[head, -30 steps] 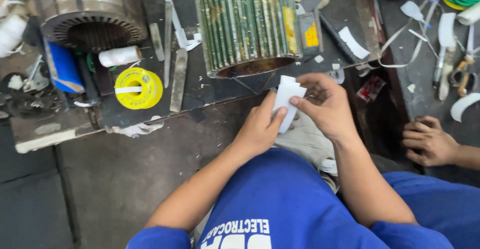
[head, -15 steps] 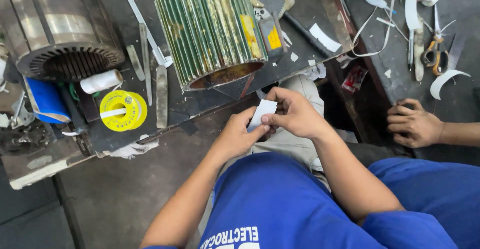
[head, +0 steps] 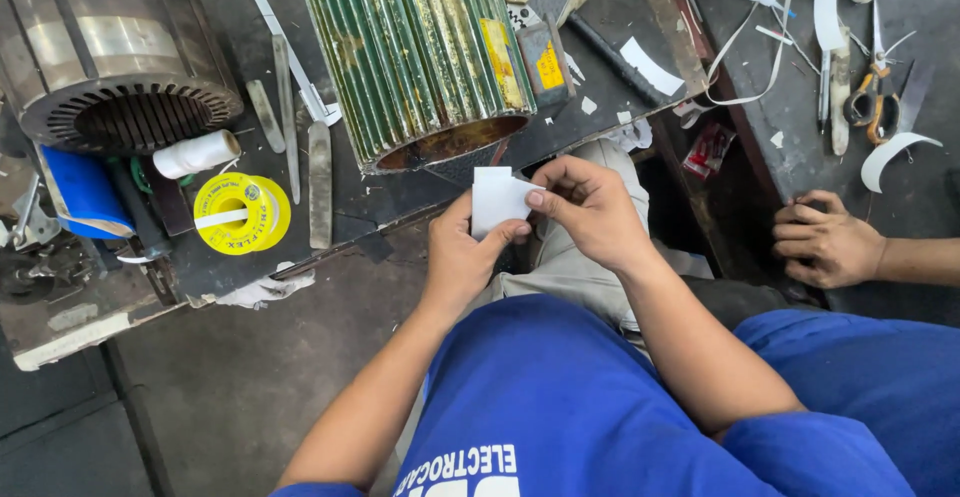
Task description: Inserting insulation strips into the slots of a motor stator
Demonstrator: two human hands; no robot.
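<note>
White paper piece (head: 495,199) stays pinched between both hands, now lower.

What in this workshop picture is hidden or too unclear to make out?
- Head view: inside of the green finned motor housing, dark.
- White paper piece: lower part covered by left hand and right hand.
- Grey stator: cut by the frame edge.
- Another person's hand: arm leaves the frame.

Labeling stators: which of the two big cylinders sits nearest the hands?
The green ribbed motor housing, directly above the white paper piece both hands hold. The bare silver laminated stator core sits far left.
</note>
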